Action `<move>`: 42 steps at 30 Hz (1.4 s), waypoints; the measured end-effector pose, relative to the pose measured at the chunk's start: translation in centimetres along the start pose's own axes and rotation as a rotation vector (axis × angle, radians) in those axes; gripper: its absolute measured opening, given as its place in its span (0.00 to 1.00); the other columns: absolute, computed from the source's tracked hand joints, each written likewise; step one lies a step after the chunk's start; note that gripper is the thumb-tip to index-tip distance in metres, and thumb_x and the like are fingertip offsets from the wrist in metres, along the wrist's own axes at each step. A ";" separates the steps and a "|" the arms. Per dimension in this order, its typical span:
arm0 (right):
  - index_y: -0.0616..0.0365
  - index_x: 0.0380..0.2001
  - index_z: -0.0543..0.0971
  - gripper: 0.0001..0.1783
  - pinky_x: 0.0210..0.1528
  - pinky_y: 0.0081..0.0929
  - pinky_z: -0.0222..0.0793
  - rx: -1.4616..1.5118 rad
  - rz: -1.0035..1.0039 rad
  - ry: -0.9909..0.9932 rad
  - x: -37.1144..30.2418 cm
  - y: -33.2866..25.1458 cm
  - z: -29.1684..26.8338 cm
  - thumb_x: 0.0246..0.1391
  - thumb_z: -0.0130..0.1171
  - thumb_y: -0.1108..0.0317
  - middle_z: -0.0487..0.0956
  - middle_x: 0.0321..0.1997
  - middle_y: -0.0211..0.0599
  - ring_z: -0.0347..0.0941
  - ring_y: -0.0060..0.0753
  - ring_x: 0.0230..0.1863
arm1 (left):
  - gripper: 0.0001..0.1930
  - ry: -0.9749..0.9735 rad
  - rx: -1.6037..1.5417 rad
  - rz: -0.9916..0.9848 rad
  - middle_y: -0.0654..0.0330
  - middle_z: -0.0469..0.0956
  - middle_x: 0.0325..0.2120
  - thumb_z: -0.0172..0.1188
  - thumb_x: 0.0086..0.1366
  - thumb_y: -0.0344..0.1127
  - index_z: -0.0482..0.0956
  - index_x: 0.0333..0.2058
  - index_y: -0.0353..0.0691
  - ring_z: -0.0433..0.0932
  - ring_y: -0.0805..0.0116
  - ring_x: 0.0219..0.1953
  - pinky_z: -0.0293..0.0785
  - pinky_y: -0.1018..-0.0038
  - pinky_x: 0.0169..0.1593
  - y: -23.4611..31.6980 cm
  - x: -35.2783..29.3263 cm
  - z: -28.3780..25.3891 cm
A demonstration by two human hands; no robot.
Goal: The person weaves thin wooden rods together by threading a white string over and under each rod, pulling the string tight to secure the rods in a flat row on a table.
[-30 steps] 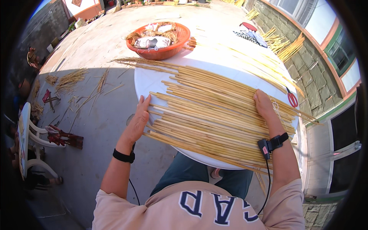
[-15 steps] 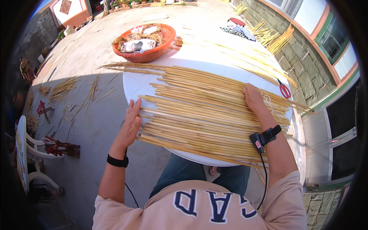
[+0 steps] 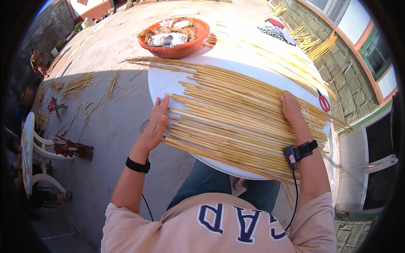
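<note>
Many long pale-yellow stalks (image 3: pixel 228 122) lie side by side across a round white table (image 3: pixel 168 78), their left ends uneven. My left hand (image 3: pixel 156 122) is open, its fingers stretched and the palm edge against the left ends of the stalks. On the right part of the layer, my right hand (image 3: pixel 292 107) rests with fingers curled down round some stalks; its fingertips are hidden. Beside it lies a loop of white string (image 3: pixel 304 110). A pair of red-handled scissors (image 3: pixel 324 102) lies at the table's right edge.
An orange basin (image 3: pixel 179 51) with bundled fibre and a white package stands at the table's far left. More thin stalks (image 3: pixel 278 63) and folded cloth (image 3: pixel 276 33) lie beyond. Loose straw (image 3: pixel 80 86), a small folding stool (image 3: pixel 55 106) and a white chair (image 3: pixel 44 145) are on the left.
The whole view has shifted, so the table and hands appear farther right. Against the stalks, both hands keep nearly the same places, left at the ends, right on the layer.
</note>
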State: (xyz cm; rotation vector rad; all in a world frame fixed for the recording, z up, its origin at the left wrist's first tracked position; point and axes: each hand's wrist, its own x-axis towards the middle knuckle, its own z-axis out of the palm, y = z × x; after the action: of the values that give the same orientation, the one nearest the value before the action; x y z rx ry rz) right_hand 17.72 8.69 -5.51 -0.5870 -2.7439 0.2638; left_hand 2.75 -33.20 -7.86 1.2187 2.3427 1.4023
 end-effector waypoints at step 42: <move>0.63 0.27 0.65 0.10 0.37 0.43 0.60 -0.019 -0.077 0.234 -0.9 0.1 1.6 0.54 0.41 0.66 0.70 0.30 0.49 0.65 0.52 0.35 | 0.11 0.244 -1.038 -0.663 0.57 0.75 0.28 0.48 0.62 0.41 0.68 0.35 0.38 0.75 0.71 0.27 0.71 0.76 0.35 8.0 -7.0 6.8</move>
State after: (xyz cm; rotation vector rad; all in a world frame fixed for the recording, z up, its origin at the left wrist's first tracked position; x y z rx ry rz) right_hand 17.98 8.28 -7.24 -0.4830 -2.5379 0.1414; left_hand 15.27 -31.75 -7.09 -0.0091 1.4223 2.0579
